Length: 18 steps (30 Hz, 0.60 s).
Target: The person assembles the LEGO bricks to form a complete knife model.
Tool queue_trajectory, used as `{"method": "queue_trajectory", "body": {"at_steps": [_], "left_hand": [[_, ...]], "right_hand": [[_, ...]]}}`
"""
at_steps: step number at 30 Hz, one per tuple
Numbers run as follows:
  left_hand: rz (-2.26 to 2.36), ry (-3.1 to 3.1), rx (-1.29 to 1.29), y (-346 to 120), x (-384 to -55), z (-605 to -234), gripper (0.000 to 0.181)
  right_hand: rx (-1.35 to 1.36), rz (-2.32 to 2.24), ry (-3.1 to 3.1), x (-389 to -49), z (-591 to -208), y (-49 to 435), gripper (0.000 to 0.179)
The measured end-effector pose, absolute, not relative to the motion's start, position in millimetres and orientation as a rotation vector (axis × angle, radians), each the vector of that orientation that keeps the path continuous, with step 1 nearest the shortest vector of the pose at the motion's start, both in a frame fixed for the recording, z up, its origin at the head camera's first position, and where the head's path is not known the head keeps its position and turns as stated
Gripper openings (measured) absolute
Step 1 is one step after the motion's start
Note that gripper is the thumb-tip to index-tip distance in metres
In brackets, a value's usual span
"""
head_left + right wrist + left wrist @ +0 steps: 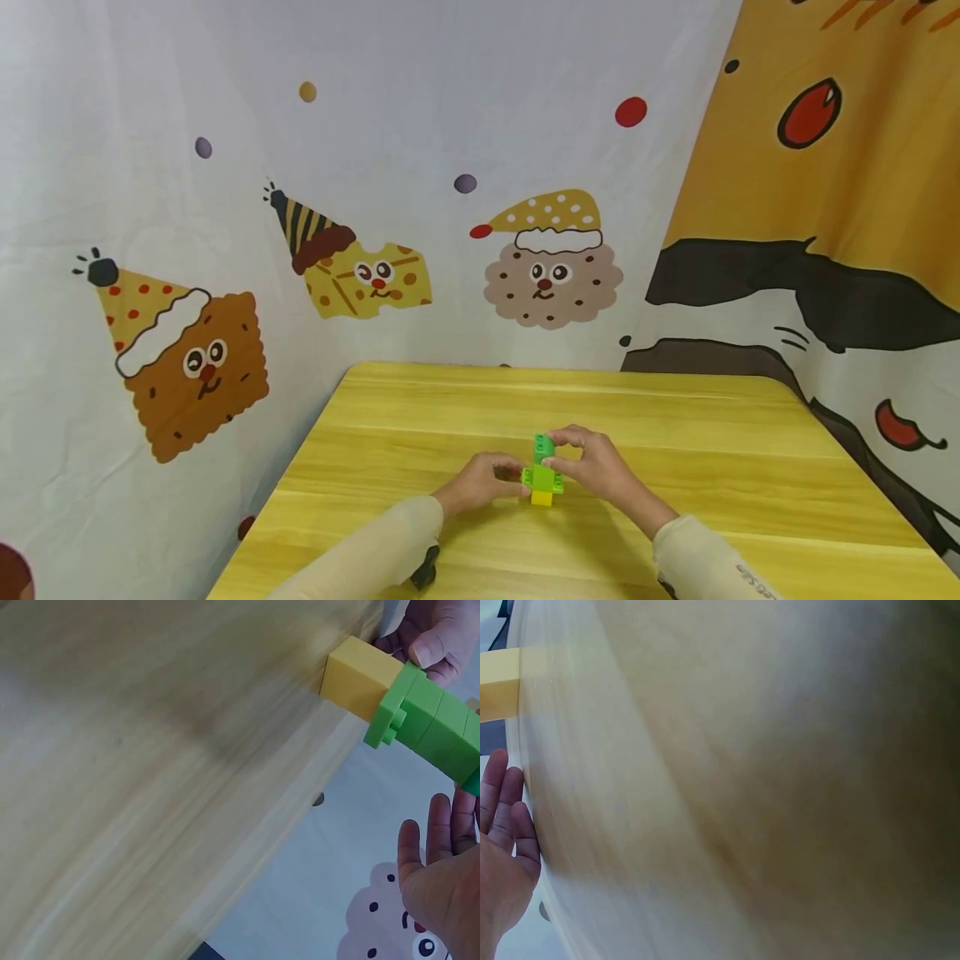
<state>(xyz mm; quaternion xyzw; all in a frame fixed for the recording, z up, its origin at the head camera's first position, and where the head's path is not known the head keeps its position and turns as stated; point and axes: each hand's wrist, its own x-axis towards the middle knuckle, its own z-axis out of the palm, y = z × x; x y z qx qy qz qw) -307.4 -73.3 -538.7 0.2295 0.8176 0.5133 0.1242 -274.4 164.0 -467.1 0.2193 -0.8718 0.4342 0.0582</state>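
Note:
A small tower of toy building blocks stands upright on the table. Its base is a yellow block [542, 498]; above it is a light-green plate [558, 483] whose studded ends stick out both sides. Light-green blocks [543, 477] rise in the middle, topped by a darker green block [540, 450]. My right hand [600, 471] pinches that top block between thumb and fingers. At the tower's lower left, my left hand [480, 483] has thumb and forefinger about the plate's left end. The left wrist view shows the yellow block [499, 684] beyond the left hand's fingers [526, 832].
The wood-grain table [375, 417] reaches back to a white cloth [450, 100] printed with cartoon food figures. A dark object [425, 569], apparently part of the wrist gear, shows below the left sleeve [375, 542].

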Motion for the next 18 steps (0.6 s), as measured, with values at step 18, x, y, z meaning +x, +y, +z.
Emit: {"method": "queue_trajectory", "body": {"at_steps": [18], "left_hand": [[1.500, 2.384, 0.689, -73.5, -306.9, -539.1, 0.028]], "right_hand": [[0.506, 1.531, -2.576, -270.1, -477.1, 163.0, 0.047]]}}
